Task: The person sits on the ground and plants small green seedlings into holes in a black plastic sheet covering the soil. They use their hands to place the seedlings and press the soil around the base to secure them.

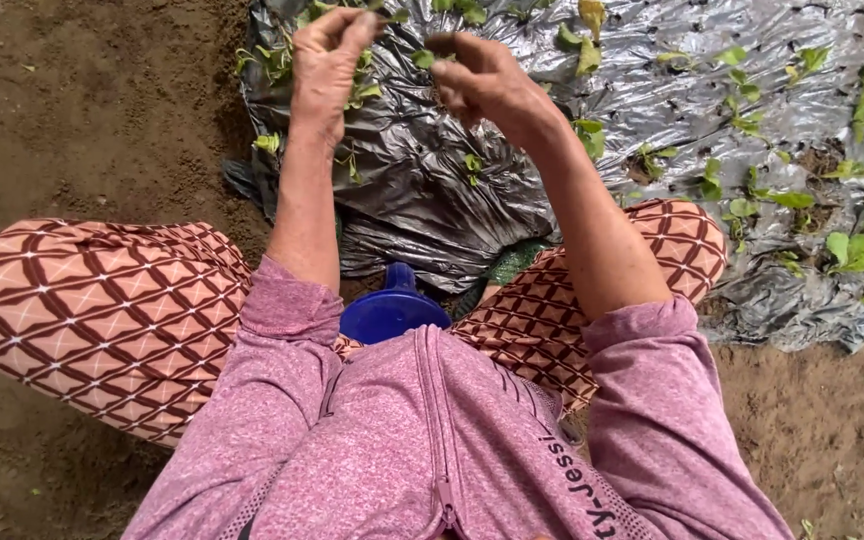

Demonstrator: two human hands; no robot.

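The left hand (327, 60) and right hand (482, 75) both pinch one small green seedling (424, 58) at twelve o'clock over the crinkly black plastic sheet (432, 190); a soft, slow grip seems best.

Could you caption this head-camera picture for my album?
Both hands pinch a small green seedling above silver plastic mulch.

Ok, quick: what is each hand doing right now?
Left hand: fingers pinched together; anything held cannot be told.
Right hand: pinched on a small green leaf.
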